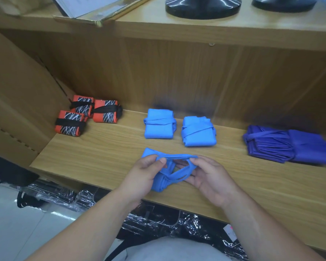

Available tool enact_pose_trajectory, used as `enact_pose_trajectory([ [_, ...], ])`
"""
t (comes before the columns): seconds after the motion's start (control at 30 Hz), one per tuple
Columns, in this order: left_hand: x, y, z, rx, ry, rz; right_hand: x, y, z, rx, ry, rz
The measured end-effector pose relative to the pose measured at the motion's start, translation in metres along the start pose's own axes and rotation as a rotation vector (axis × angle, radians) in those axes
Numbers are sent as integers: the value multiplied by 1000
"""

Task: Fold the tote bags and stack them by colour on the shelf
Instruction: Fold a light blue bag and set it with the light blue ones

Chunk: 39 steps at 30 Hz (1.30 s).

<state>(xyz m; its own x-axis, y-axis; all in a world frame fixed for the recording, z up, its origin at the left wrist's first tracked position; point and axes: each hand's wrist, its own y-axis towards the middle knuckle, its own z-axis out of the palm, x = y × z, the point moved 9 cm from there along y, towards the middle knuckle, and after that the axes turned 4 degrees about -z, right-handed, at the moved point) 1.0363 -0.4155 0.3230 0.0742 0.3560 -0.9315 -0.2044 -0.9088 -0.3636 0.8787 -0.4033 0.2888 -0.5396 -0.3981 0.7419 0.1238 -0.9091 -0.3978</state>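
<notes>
The left hand (143, 174) and right hand (209, 178) each pinch the strap (177, 157) of the blue bag (158, 184), seemingly mid-tying; next it needs looping snugly round.

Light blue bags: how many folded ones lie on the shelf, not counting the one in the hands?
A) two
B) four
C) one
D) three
A: two folded light blue bags lie side by side on the shelf, behind the third bag, which the left hand and the right hand hold.
</notes>
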Motion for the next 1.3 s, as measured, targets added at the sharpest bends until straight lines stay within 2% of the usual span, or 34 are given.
enact_pose_trajectory([
  [0.07, -3, -2, 0, 3, -15, -10, -4, -2, 3, 64, 201, 59],
  [0.2, -9, -1, -2, -34, -9, -32, -8, 3, 5, 39, 289, 25],
  [0.3, -9, 2, -6, -80, -35, -20, -7, 7, -1, -74, 204, -43],
  [0.37, -9, 3, -8, -92, -71, -17, -4, 7, 1, -108, 55, -75],
  [0.43, -9, 3, -10, -65, -105, -8, 2, 4, 11, -51, -150, -110],
  [0.5, -9, 3, -10, -11, -137, -20, 1, 5, 19, -7, -230, -111],
  [0.67, -9, 4, -12, 28, -150, -22, -6, 6, 19, -32, -153, -67],
  [0.77, -11, 3, -10, 40, -143, -7, -5, 5, 20, -25, -194, -91],
  [0.97, -9, 3, -24, -37, -236, -39, -1, 10, 32, -41, -251, -168],
  [1.3, -8, 2, -35, -125, -342, 0, -16, 19, 50, -189, -213, -202],
])
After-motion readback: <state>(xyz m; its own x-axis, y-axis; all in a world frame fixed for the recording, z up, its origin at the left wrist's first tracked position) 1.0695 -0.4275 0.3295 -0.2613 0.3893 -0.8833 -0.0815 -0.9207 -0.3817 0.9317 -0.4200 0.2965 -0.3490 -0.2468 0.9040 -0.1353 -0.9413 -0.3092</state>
